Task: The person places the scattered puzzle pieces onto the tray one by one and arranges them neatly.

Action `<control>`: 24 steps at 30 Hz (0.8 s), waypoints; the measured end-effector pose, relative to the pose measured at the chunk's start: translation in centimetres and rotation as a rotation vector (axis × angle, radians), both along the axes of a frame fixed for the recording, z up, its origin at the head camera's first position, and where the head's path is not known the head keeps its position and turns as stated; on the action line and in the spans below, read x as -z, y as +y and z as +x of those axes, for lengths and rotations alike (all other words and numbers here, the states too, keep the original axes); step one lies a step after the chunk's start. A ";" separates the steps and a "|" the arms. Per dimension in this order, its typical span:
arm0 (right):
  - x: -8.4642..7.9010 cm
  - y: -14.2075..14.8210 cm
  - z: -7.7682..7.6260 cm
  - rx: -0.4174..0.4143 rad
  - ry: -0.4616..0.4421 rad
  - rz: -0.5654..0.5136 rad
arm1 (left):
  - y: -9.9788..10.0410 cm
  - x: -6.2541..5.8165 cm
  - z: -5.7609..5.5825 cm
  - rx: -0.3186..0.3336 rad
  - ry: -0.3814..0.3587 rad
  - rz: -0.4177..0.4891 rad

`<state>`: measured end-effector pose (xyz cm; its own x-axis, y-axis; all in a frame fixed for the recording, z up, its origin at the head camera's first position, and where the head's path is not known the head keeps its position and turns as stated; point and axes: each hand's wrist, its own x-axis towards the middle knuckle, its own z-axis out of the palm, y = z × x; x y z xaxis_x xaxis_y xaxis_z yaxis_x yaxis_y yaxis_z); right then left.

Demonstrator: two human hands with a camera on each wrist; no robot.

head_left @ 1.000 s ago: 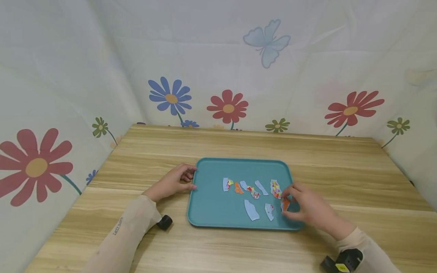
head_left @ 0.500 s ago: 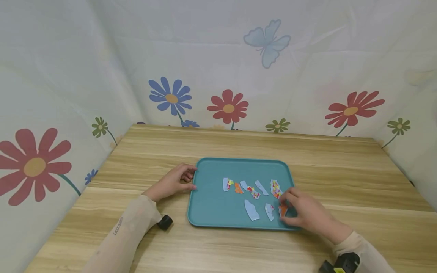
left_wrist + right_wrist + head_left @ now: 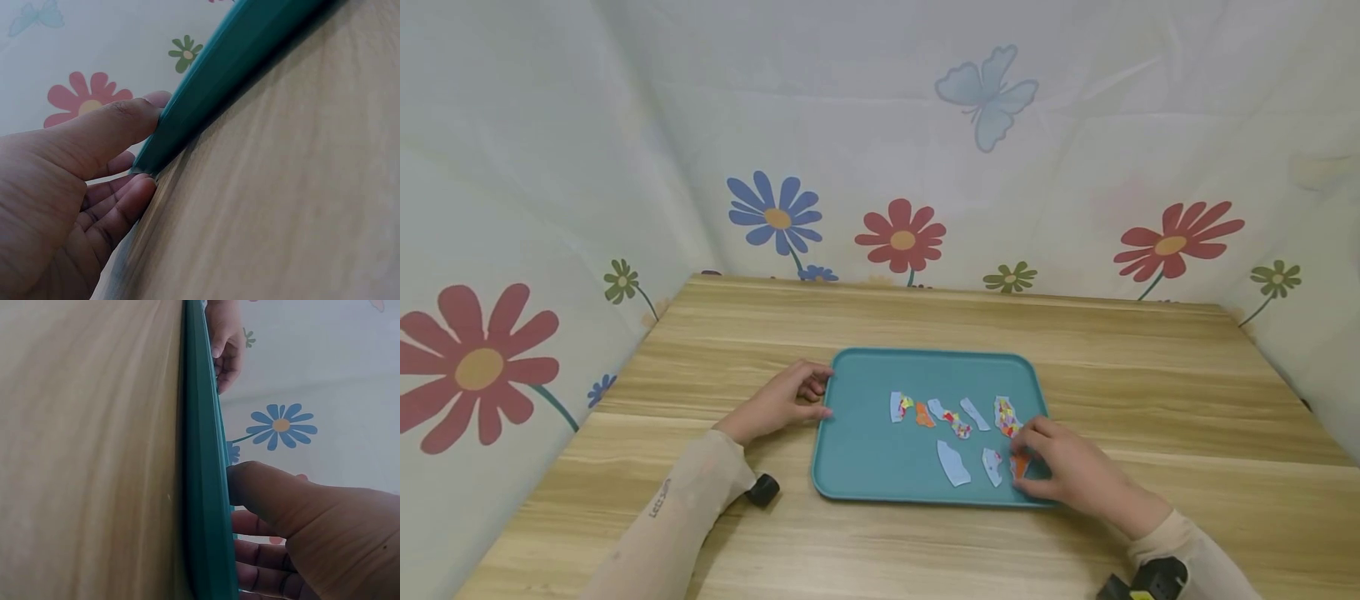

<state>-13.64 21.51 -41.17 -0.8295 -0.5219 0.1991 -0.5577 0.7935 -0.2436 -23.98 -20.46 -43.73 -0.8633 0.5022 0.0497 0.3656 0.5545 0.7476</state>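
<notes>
A teal tray [image 3: 880, 475] lies on the table with several flat, jagged pieces on it. My left hand [image 3: 792, 396] holds its left rim; in the left wrist view the thumb [image 3: 134, 122] reaches the rim and the other fingers curl near it. At the tray's right end my right hand [image 3: 1075, 471] has thumb and fingertips around a small orange-and-white piece [image 3: 1019, 465], partly hidden by the fingers. Just left of it is a white piece with small spots [image 3: 992, 467]. A multicoloured piece [image 3: 1004, 415] lies above the fingertips.
Farther left in the tray are a plain white piece [image 3: 953, 463], an orange piece [image 3: 924, 415], a slim white strip [image 3: 974, 414] and white pieces with colourful patches [image 3: 898, 407]. The wooden table [image 3: 880, 321] backs onto a flowered cloth [image 3: 850, 125].
My right hand has shifted slightly left and toward me, and the orange-and-white piece has moved with it, closer to the spotted white piece. The left hand stays on the tray's rim.
</notes>
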 end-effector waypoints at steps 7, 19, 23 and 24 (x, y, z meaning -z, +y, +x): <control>0.4 -0.1 -0.6 -0.042 0.027 -0.015 | -0.3 0.0 -0.1 -0.002 0.006 -0.004; 0.6 0.0 -1.1 -0.027 0.027 -0.089 | -0.7 -0.1 -0.9 0.007 0.016 -0.038; 0.6 0.4 -1.1 0.034 0.027 -0.125 | -0.3 -0.7 -1.4 0.006 0.005 -0.046; 0.5 0.6 -1.1 0.047 0.035 -0.133 | -0.3 -0.9 -1.4 -0.001 0.000 -0.045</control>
